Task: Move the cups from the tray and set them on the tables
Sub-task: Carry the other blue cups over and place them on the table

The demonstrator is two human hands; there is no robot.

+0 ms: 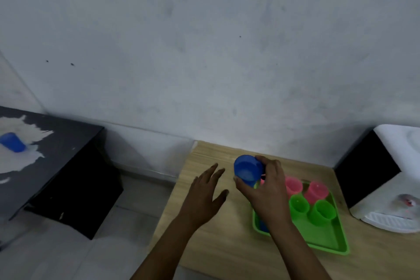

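A green tray [327, 237] lies on the wooden table [216, 243]. On it stand two pink cups [316, 191] and two green cups [322, 211]. My right hand [267, 191] holds a blue cup [246, 170] tilted on its side above the tray's left edge, its mouth facing left. A little blue shows under my right wrist on the tray. My left hand [205, 193] hovers open just left of the held cup, fingers spread. Another blue cup [12, 142] stands on the dark table [61, 157] at the far left.
A gap of tiled floor [127, 218] separates the dark table from the wooden one. A white appliance [395, 179] stands to the right of the tray. The grey wall [204, 52] runs directly behind both tables.
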